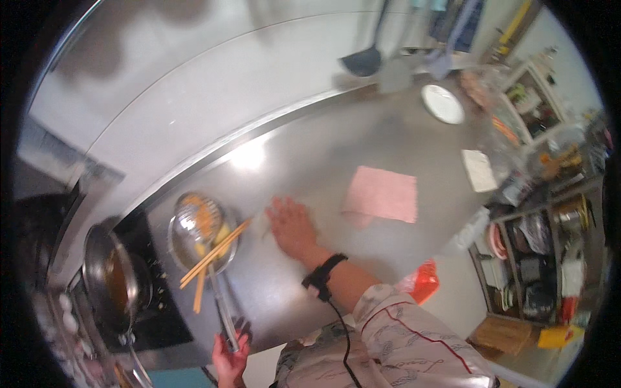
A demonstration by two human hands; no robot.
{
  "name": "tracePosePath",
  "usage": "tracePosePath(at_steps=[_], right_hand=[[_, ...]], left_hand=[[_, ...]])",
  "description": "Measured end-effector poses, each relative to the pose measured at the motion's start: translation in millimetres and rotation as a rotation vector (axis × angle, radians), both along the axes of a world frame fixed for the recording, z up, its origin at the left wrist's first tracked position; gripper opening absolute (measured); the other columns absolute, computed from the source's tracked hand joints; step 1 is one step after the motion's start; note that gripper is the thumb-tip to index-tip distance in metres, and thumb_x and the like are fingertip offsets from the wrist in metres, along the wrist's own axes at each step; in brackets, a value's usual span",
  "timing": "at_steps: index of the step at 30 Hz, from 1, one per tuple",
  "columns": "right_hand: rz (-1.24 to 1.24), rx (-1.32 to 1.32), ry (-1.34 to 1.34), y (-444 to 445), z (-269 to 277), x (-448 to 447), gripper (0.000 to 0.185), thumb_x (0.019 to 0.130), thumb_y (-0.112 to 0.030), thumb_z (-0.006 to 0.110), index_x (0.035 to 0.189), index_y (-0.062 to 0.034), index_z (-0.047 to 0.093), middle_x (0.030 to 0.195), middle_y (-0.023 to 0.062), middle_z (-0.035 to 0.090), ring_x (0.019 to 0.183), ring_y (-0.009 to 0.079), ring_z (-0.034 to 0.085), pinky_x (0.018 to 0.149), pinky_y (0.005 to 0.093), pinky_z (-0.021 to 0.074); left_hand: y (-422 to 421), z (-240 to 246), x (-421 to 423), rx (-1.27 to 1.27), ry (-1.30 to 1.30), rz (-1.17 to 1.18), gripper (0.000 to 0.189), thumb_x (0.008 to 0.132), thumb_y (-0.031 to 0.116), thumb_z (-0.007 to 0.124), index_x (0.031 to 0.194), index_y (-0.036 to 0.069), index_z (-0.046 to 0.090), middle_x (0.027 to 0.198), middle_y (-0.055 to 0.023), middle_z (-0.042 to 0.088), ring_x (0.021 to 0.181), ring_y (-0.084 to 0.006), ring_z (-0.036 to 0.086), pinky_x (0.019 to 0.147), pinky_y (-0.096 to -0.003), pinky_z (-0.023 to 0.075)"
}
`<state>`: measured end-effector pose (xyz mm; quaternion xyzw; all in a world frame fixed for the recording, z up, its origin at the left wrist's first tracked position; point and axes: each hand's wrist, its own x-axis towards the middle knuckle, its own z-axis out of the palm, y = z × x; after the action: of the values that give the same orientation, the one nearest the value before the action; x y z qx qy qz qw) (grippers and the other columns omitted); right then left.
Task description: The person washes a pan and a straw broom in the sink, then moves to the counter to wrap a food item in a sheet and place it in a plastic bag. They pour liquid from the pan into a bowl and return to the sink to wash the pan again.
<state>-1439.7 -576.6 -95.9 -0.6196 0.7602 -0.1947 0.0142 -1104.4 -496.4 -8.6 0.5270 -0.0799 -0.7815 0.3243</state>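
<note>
My left hand [232,356] is palm-up at the counter's front edge, its fingers loosely curled around the handle end of a metal skimmer [224,310]. The skimmer's head [194,216], with orange bits on it, rests over a round metal bowl [173,247]. Something yellow [223,238] shows inside the bowl. Wooden chopsticks [213,255] lie across the bowl and the handle. My right hand [291,225], slightly blurred, is spread palm-down over the stainless steel counter [301,291], apart from the bowl. A black band [324,276] with a cable is around that wrist.
Left of the bowl, a wok [104,271] holding brownish liquid sits on a black cooktop [167,325]. A pink cloth [383,194] lies right of my right hand. Farther back are a white plate [442,104] and hanging ladle [363,62]. Shelves [529,266] stand at right.
</note>
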Motion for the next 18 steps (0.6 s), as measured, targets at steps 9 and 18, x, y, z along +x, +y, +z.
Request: tracePosePath(at_steps=[9, 18], right_hand=[[0.076, 0.102, -0.207, 177, 12, -9, 0.044, 0.079, -0.01, 0.049, 0.123, -0.0129, 0.049, 0.137, 0.0122, 0.033, 0.127, 0.0313, 0.03, 0.102, 0.0442, 0.0269], [-0.532, -0.256, -0.469, 257, 34, -154, 0.039, 0.077, 0.004, 0.042, 0.11, -0.0057, 0.059, 0.128, 0.0161, 0.045, 0.121, 0.036, 0.036, 0.096, 0.0415, 0.0373]], left_hand=[[18, -14, 1, 0.217, 0.296, -0.389, 0.029, 0.09, 0.029, 0.048, 0.107, 0.006, 0.054, 0.104, -0.0079, 0.059, 0.093, -0.0202, 0.055, 0.076, -0.0318, 0.0456], [23, -14, -55, 0.199, -0.005, -0.622, 0.035, 0.092, 0.036, 0.042, 0.11, 0.008, 0.053, 0.094, -0.0101, 0.064, 0.084, -0.0259, 0.061, 0.069, -0.0349, 0.0481]])
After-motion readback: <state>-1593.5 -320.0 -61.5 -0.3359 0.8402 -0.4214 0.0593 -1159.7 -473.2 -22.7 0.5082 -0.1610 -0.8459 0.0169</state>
